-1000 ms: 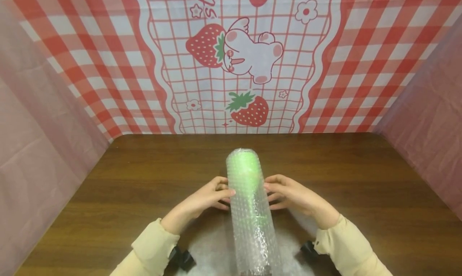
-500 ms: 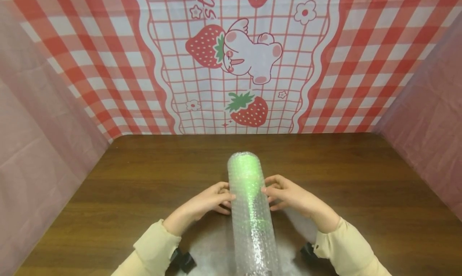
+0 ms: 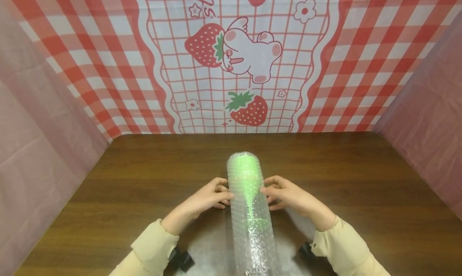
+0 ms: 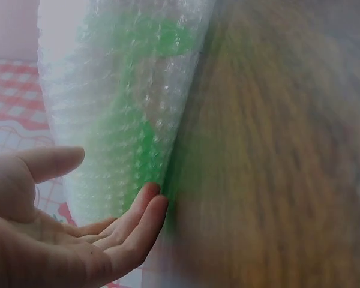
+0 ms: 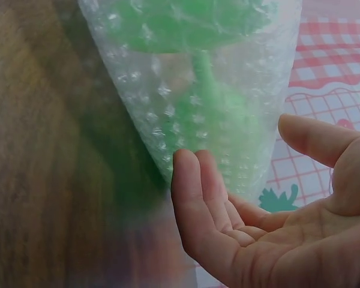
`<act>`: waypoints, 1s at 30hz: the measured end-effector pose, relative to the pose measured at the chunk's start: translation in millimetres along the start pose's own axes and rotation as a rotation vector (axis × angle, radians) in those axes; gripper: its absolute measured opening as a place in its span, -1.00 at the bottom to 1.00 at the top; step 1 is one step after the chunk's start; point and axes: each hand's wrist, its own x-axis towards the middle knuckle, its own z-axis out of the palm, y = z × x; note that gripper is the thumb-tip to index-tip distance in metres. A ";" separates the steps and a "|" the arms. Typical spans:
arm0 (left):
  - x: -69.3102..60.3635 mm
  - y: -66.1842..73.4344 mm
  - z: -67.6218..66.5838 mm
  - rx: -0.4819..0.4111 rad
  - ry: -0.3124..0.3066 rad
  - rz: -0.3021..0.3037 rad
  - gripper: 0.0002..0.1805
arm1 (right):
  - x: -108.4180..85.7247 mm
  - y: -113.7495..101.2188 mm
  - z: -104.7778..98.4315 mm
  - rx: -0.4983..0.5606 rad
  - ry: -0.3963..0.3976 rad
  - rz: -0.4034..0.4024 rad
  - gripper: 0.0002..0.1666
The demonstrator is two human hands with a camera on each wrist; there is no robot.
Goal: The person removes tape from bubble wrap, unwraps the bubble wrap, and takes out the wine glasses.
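Observation:
In the head view a roll of bubble wrap (image 3: 254, 244) stretches lengthwise from the middle of the table towards me. Inside it shows a green goblet-shaped thing (image 3: 247, 171), with a wide bowl, a thin stem and a flat disc, blurred by the bubbles. My left hand (image 3: 211, 195) touches the roll's left side, its fingers gently bent and the thumb apart from them. On the right side my right hand (image 3: 290, 193) touches it in the same way. Both wrist views show loose fingers along the wrap. The roll's near end is cut off by the frame.
A whitish see-through sheet (image 3: 213, 240) lies flat on the brown wooden table (image 3: 144, 163) near me. Behind the table hangs a red and white strawberry cloth (image 3: 202, 107), with pink cloth at both sides. Black straps sit by both sleeves.
The roll's far end has come slightly towards me since a second ago, and its wrapping shows small shifts in gleam. My right thumb has moved a little onto the wrap; both hands otherwise stay beside it.

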 end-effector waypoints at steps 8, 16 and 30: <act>-1.0 9.8 -3.1 0.068 0.112 0.050 -0.57 | 1.0 2.9 2.7 -0.001 -0.006 0.033 -0.27; 2.3 24.5 -4.7 0.247 0.256 0.125 -0.80 | 2.1 6.0 3.9 0.008 -0.029 0.055 -0.26; 12.7 52.1 24.3 0.731 0.363 0.341 -0.93 | 2.5 4.7 10.0 0.013 -0.043 0.054 -0.25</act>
